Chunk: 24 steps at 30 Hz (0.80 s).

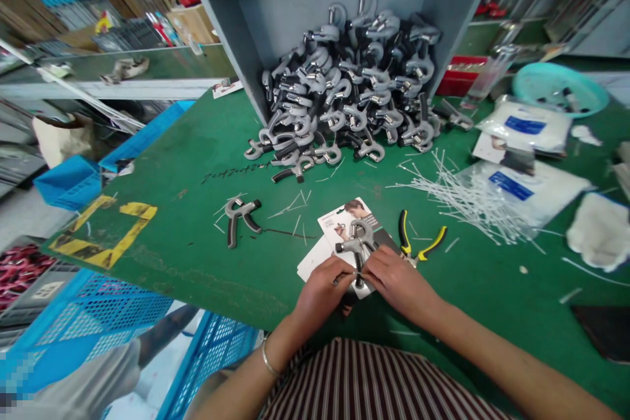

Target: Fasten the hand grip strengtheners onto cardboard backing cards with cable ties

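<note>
A grey and black hand gripper (357, 241) lies on a printed packaging card (339, 223) near the table's front edge. My left hand (322, 290) pinches at the lower part of the gripper's left handle. My right hand (398, 279) is closed on the right handle, fingers curled against the card. What the fingertips pinch is too small to make out. A second hand gripper (239, 216) lies alone on the green table (187, 177) to the left.
A tilted grey bin (275, 6) spills a pile of hand grippers (349, 88) at the back. Yellow-handled pliers (418, 243) lie beside my right hand. White cable ties (462, 200), plastic bags (529, 125), a white glove (598, 230), a teal bowl (558, 88) at right. Blue crates (98, 321) at left.
</note>
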Motion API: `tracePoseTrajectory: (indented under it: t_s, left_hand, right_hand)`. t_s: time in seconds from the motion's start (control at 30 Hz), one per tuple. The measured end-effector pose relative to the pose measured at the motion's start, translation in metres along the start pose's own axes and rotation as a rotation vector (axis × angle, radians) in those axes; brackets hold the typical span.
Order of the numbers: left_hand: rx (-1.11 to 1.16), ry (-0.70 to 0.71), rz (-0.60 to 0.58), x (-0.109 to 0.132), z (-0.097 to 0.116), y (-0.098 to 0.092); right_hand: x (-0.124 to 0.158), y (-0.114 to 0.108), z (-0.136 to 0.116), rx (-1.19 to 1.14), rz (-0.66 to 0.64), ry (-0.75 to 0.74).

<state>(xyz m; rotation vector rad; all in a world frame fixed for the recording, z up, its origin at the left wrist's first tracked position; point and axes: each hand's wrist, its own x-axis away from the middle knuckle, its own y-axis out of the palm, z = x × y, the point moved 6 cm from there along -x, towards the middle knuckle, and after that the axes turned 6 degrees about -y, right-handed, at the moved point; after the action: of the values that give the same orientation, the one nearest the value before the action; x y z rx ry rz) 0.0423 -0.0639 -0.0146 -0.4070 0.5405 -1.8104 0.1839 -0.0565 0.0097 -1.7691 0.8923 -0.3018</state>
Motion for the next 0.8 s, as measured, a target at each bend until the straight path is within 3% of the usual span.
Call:
tracePoseTrajectory:
  t_s: [0.3, 0.5, 0.63, 0.8]
  left_hand:
    - [-0.221, 0.01, 0.022, 0.002, 0.009, -0.001]
    - [-0.216, 0.041, -0.158, 0.002, 0.021, -0.005]
    - [-0.385, 0.019, -0.092, -0.002, 0.029, -0.008]
    - [-0.091, -0.061, -0.017, -0.004, 0.041, -0.022]
  right_hand:
    - [0.001, -0.001, -0.001, -0.028, 0.017, -0.068]
    - [0.005, 0.007, 0.001, -0.167, -0.017, -0.004]
    - [0.005, 0.006, -0.005, -0.143, 0.001, -0.021]
    - [0.006, 0.006, -0.001, -0.191, 0.008, 0.022]
